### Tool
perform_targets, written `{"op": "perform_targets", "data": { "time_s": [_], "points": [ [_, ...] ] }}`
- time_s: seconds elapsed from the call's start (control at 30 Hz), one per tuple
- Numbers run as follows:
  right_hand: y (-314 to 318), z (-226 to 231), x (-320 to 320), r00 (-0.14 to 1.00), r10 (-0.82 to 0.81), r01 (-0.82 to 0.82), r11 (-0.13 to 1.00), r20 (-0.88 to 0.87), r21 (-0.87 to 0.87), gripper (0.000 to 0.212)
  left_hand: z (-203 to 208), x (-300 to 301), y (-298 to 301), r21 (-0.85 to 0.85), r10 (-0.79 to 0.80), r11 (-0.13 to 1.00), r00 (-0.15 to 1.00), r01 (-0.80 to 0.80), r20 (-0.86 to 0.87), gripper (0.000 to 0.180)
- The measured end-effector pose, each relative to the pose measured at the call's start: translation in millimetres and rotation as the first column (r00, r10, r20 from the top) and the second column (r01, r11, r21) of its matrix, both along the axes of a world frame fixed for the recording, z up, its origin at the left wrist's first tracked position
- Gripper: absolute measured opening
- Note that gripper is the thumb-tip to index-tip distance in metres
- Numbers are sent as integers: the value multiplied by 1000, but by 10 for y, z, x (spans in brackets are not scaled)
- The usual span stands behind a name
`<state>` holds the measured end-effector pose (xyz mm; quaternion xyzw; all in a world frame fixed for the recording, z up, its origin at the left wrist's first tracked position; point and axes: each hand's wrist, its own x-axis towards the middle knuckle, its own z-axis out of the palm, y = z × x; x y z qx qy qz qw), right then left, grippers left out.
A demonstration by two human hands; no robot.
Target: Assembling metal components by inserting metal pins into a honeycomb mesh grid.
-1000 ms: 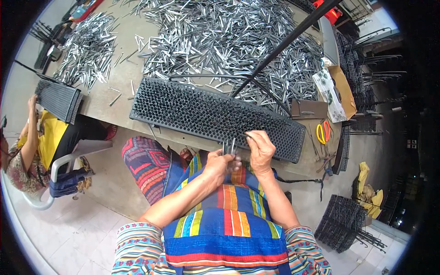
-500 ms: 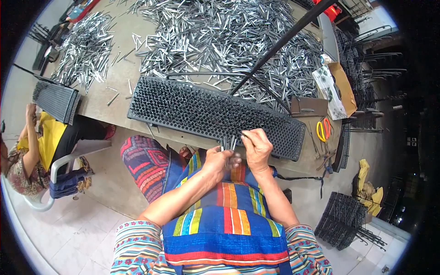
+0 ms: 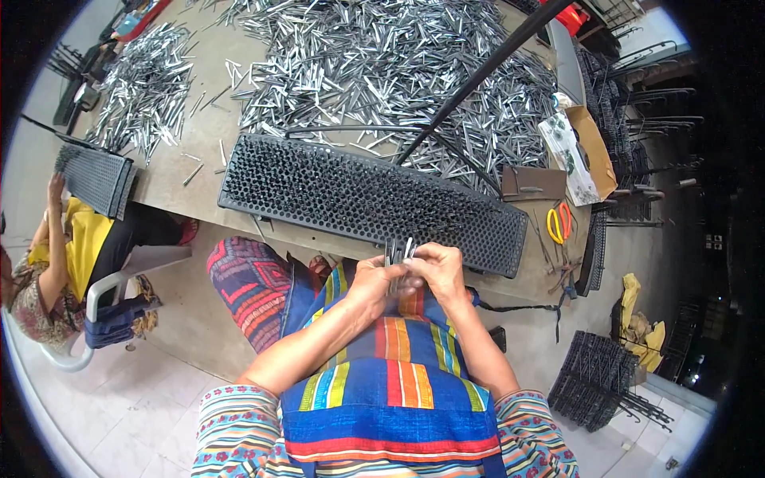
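Note:
A small bundle of slim metal pins or rods (image 3: pixel 392 251) stands upright in my left hand (image 3: pixel 370 285), its fingers closed around the lower part. Pressed up to that bundle is my right hand (image 3: pixel 441 271), thumb and fingers pinched at the top of a silvery pin. Just beyond both hands lies a long black perforated rack (image 3: pixel 504 243), slanting down to the right on the table edge. Dark pins fill most of its holes, while the right end shows bare holes. My fingers hide how many pins are in the bundle.
A large heap of metal pins (image 3: pixel 358 64) covers the far table, with a smaller heap (image 3: pixel 151 88) at left. A dark pole (image 3: pixel 478 84) crosses above. At right are an open carton (image 3: pixel 590 151) and orange-yellow scissors (image 3: pixel 559 224). A co-worker (image 3: pixel 48 271) sits at left beside another rack.
My right hand has come down and left from the rack's near edge to the bundle in my left hand. The left hand stays nearly in place.

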<state>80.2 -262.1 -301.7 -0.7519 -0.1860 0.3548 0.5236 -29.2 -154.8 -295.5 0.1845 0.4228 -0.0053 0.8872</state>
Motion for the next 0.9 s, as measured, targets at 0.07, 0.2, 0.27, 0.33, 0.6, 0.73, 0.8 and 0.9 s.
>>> {"op": "perform_targets", "data": {
  "time_s": [0.07,0.2,0.27,0.33,0.6,0.73,0.8,0.9],
  "points": [
    [14,12,-9,993,-50,58,996,-105,72,8,6,-2,-4,47,-60,997,998,59,17,11],
    [21,35,35,939,-214,238,970,-270,59,7,21,22,-4,61,-65,996,998,64,20,9],
    [25,3,62,934,-309,342,920,-180,192,9,-35,42,-13,46,-94,994,995,95,-29,7],
    [65,24,69,935,-321,350,907,-153,233,10,-88,39,-38,36,-87,995,995,88,-43,7],
    [149,48,125,821,-280,205,958,498,200,9,-104,91,-66,51,-29,998,996,34,-80,13],
    [204,187,96,732,-167,170,984,661,61,11,-128,76,-62,65,-34,997,997,39,-70,13],
    [183,131,117,744,-183,144,983,643,114,10,-109,75,-63,71,-39,997,997,44,-72,14],
    [148,56,149,742,-140,81,990,656,119,8,-83,54,-66,89,-59,994,995,66,-77,15]
  ]
}}
